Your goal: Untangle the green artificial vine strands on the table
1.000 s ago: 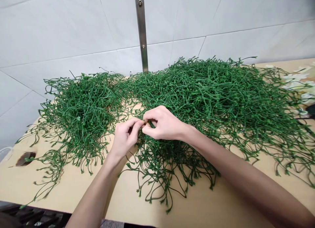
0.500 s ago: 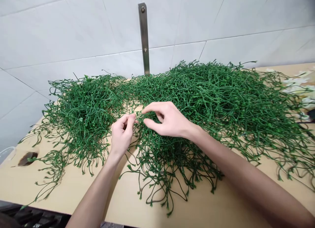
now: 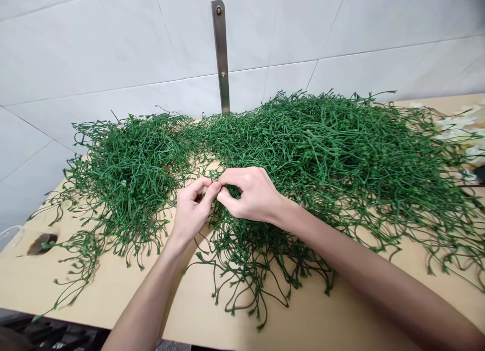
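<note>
My left hand [image 3: 192, 208] is closed in a pinch, thumb against the index finger. Opposite it, my right hand [image 3: 252, 193] pinches too, and the fingertips of both meet just above the table. Whatever small thing lies between them is hidden by the fingers. Around and beneath the hands spread thin, curly green artificial stems [image 3: 314, 144] with small leafy tips, tangled into a wide heap. A smaller mound of the same stems [image 3: 132, 174] lies left of my left hand, and loose ones trail below my right hand.
The pale wooden table [image 3: 125, 295] stands against a tiled wall [image 3: 113, 43]. A metal bracket [image 3: 222, 58] rises upright behind the stems. White artificial flowers [image 3: 460, 134] lie at the right edge. The tabletop has a round hole [image 3: 41, 244] at the left.
My right hand has moved slightly down and left, and its open thumb and index finger have closed into a pinch. My left hand has shifted a little right, so the fingertips now meet.
</note>
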Demonstrator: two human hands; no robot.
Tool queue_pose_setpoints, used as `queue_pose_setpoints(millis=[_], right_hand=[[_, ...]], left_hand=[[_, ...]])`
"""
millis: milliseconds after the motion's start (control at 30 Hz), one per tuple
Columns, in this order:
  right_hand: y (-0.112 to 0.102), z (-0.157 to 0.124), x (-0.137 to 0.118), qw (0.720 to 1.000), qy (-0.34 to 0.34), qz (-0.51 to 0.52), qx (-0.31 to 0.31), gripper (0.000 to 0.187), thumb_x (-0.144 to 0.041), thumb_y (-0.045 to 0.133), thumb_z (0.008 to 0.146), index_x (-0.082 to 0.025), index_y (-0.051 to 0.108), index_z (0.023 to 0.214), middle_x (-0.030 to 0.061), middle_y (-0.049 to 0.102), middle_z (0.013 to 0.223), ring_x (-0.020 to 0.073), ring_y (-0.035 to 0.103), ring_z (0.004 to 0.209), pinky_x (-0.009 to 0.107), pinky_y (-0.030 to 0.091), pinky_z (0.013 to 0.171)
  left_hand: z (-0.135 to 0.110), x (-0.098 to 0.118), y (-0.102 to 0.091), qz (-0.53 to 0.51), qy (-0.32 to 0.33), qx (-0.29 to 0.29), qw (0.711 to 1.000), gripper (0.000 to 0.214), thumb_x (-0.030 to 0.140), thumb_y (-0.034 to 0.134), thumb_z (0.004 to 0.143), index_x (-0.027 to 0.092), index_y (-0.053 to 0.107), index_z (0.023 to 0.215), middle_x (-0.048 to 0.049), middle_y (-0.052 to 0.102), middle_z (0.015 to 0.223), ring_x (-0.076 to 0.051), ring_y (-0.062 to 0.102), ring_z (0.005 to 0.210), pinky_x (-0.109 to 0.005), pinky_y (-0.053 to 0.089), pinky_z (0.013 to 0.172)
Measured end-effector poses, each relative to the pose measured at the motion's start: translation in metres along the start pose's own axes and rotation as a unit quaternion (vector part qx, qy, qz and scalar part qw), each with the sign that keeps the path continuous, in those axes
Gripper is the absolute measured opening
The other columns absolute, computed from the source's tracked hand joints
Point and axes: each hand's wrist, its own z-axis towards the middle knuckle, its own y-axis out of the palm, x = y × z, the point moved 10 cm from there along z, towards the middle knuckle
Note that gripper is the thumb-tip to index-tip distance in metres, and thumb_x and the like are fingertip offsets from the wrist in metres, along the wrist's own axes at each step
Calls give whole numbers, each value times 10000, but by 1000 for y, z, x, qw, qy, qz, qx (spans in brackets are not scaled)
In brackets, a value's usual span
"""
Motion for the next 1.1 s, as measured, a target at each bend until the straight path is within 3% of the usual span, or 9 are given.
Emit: queue_pose_setpoints(millis=[233,367,533,600,667,733,800,967,1100], right_hand=[[-1,0,-5,996,-64,67,2,224,-148,463,764,-147,635,621,-5,610,626,86,461,549,229,324,536],[-8,6,10,994,-42,98,-10,245,-97,465,785,-175,697,773,-15,709,802,76,492,571,225,365,578],[-41,12,30,993,38,93,66,156,-187,560,810,-152,697,875,39,714,991,42,375,461,250,385,536],[-50,13,20,992,21,103,71,168,-225,594,810,-150,688,928,53,699,1024,59,463,510,270,438,573],[-52,12,-1,992,-22,116,50,262,-274,638,807,-160,671,1041,74,677,1122,133,611,741,315,502,687],[-49,9,-27,987,-70,144,19,424,-331,687,794,-174,623,1182,89,628,1257,204,610,1039,359,523,807],[-47,8,-48,977,-95,191,2,542,-354,712,787,-175,566,1277,94,596,1320,210,581,1132,359,525,856],[-48,16,-59,957,-39,288,21,179,-223,615,844,-140,684,987,40,721,937,125,644,783,285,540,710],[-49,18,-39,927,34,372,30,123,-232,676,800,-141,676,883,15,706,798,119,653,728,278,560,701]], left_hand=[[1,-11,3,-117,-43,-29,992,314,426,637,835,161,586,675,52,376,542,-72,281,489,-232,207,455],[7,-13,-19,-245,-53,40,967,263,414,677,816,180,605,720,72,321,494,-68,232,448,-228,195,444],[11,34,-59,-337,21,115,934,243,399,648,850,195,611,723,70,264,470,-88,203,453,-245,239,456],[12,63,-69,-333,51,108,935,230,380,607,882,209,619,728,57,274,471,-100,232,454,-259,273,462],[11,93,-75,-331,84,95,935,209,345,567,911,223,622,751,45,297,489,-107,284,461,-269,317,483],[12,115,-75,-333,96,80,934,186,306,544,926,233,609,767,41,320,506,-106,335,470,-267,347,498],[15,133,-69,-325,108,61,937,176,302,531,933,242,594,780,40,350,511,-104,379,478,-260,377,514],[23,152,-46,-277,135,35,951,127,337,534,929,248,573,848,23,481,603,-129,555,620,-277,477,634],[31,143,-42,-226,142,28,963,180,401,540,915,236,600,951,-38,648,866,-165,635,900,-311,519,823]])
